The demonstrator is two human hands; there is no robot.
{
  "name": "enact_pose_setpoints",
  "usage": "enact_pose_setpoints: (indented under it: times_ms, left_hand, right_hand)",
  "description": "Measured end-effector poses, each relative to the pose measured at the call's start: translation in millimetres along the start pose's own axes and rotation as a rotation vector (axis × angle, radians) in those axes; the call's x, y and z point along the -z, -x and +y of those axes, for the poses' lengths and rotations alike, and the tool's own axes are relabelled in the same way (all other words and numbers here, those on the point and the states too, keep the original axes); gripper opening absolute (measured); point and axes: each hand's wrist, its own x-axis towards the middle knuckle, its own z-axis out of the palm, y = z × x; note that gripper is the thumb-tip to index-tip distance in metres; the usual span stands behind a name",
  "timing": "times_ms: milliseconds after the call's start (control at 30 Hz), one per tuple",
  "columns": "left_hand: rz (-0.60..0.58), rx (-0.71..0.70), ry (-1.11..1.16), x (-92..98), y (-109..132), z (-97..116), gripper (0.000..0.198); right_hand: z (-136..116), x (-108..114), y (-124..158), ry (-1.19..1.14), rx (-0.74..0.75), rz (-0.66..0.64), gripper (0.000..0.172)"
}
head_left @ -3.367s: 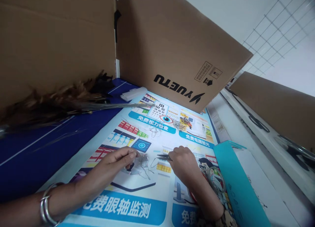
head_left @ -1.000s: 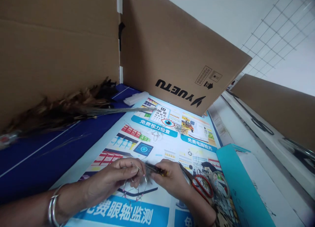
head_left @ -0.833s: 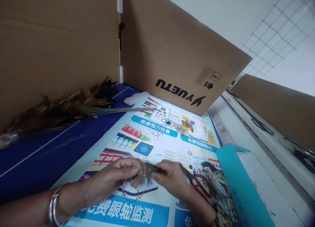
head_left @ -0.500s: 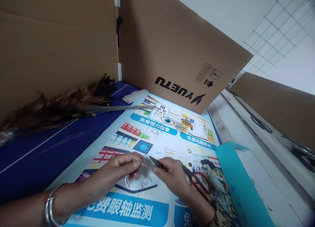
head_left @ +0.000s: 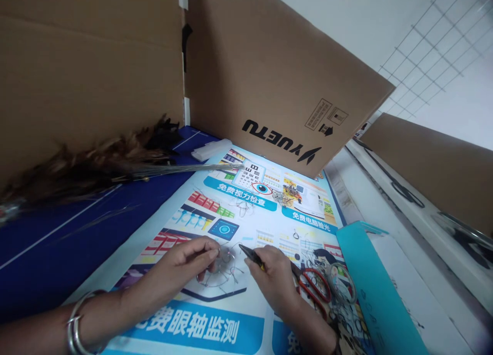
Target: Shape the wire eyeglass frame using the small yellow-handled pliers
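Fingers first: on the left hand (head_left: 190, 258) they're pinching a thin wire piece (head_left: 226, 268), all loops and loose ends, out in front of the fingertips and over the printed sheet (head_left: 254, 221). The right hand (head_left: 275, 275) is wrapped around some dark-nosed pliers (head_left: 249, 253) with a bit of yellow on the handle. The tips point at the wire and sit just beside it; can't tell if they touch.

For wire fiddling like this, I'd pinch right next to the spot being worked so the loops don't swing, come in with just the tips, and go light, since wire that thin probably kinks easily. Probably worth minding the loose ends too, they look like they'd snag.

Readable stuff: the cardboard panel (head_left: 285, 72) says YUETU, upside down, with a logo and an arrow; the small boxed print is too tiny for me. The sheet has an E eye chart plus 免费视力检查 (free vision check), 免费电脑验光 (free computer refraction) and 眼轴监测 (axial length monitoring), whose start is partly behind the left arm. Another heading is cut off. The teal box (head_left: 365, 273) has faint marks I can't make out.
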Motion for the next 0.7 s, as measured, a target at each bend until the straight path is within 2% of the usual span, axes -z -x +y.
enact_pose_setpoints:
  times_ms: [300, 567, 700]
  left_hand:
    - [0.000, -0.002, -0.030, 0.8, -2.3, -2.1, 0.023]
    - [-0.007, -0.061, -0.121, 2.2, -1.5, -0.9, 0.024]
    - [-0.009, -0.020, -0.085, 1.6, -1.5, 0.6, 0.028]
  right_hand:
    - [3.9, -5.4, 5.7, 0.099, 0.110, 0.032, 0.004]
    - [1.4, -2.4, 2.0, 0.088, 0.075, 0.021, 0.007]
    - [-0.4, -0.3, 1.6, 0.081, 0.057, -0.003, 0.007]
